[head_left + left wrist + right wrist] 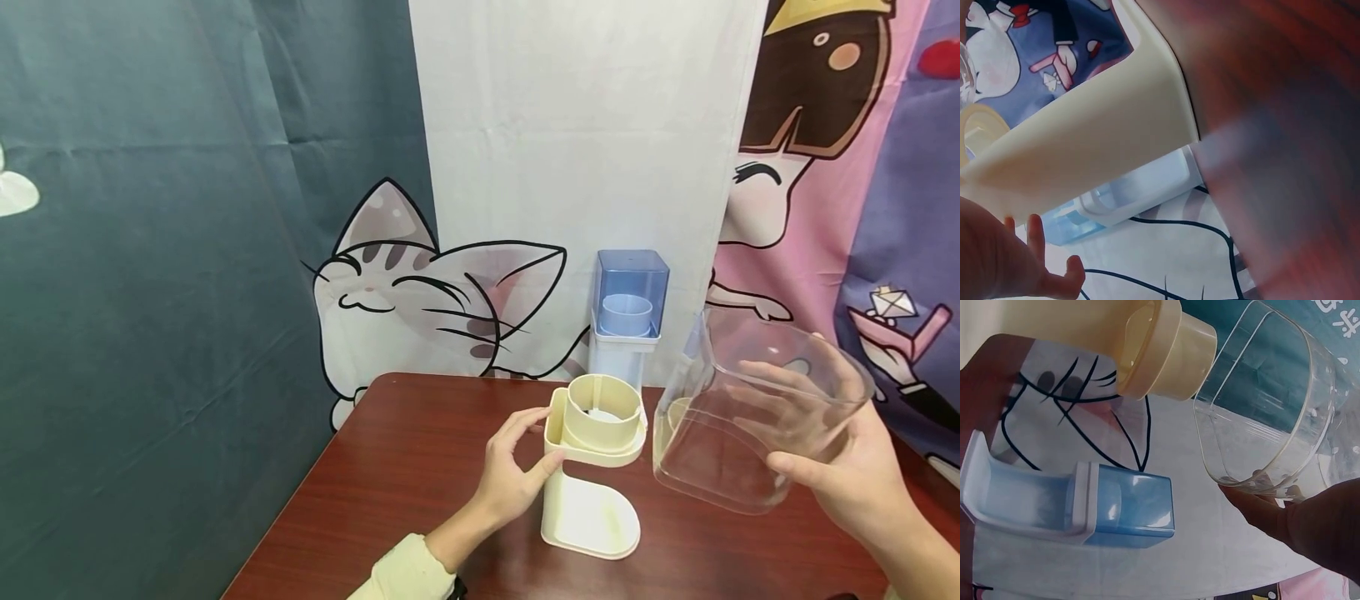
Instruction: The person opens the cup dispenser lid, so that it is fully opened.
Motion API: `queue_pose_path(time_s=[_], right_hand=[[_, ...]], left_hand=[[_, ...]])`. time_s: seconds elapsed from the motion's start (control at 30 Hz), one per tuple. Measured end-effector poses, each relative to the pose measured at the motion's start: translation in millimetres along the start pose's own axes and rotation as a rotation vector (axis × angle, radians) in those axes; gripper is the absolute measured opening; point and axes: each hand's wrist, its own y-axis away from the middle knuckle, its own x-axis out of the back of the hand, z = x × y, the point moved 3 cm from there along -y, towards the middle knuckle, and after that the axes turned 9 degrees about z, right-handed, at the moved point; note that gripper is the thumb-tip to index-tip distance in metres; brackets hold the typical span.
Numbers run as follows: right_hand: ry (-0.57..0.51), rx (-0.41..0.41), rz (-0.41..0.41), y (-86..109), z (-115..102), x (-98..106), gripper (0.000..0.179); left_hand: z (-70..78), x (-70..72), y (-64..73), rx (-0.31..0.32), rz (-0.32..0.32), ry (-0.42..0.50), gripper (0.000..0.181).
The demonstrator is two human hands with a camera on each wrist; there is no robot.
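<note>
A cream plastic feeder stand (596, 454) stands on the table, with a round collar (603, 408) on its top and a flat base (596, 517) below. My left hand (510, 467) grips the left side of its upper part, thumb at the front corner and fingers farther back. In the left wrist view the stand's back wall (1097, 131) fills the middle. To the right, my right hand (862, 467) holds a clear plastic container (720, 450) tilted in the air beside the stand. Some fingers show through its wall. In the right wrist view the container (1254, 406) overlaps the cream collar (1185, 356).
Behind the cream stand, at the table's back edge, stands a similar white feeder with a blue transparent container (632, 287). The reddish-brown table (375, 492) ends close to hanging cloths (487, 167) printed with cartoon figures.
</note>
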Motion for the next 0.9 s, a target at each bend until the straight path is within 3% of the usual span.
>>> queue_pose_path(time_s=[0.17,0.4,0.57,0.67,0.77,0.9], right_hand=[[0.017,-0.011,-0.002,-1.1,0,-1,0.098],[0.041,-0.017,0.007,4.7,1,3,0.102],[0.077,-0.039,0.013,8.1,3,6,0.105],[0.068,-0.04,0.006,9.1,4,6,0.103],[0.053,-0.035,-0.008,9.3,8,3,0.101],[0.054,-0.02,-0.035,11.0,11,2,0.101]], left_hand=[[-4.7,2.9,-2.8,0.028,-0.03,0.049,0.044],[-19.0,4.4,-2.8,0.189,-0.076,0.049,0.043],[-29.2,5.9,-7.2,0.254,-0.092,0.056,0.042],[-33.9,7.0,-9.1,0.273,-0.063,0.061,0.039],[-37.8,8.7,-9.4,0.284,0.007,0.064,0.037],[-40.3,8.9,-10.3,0.246,0.112,0.086,0.03]])
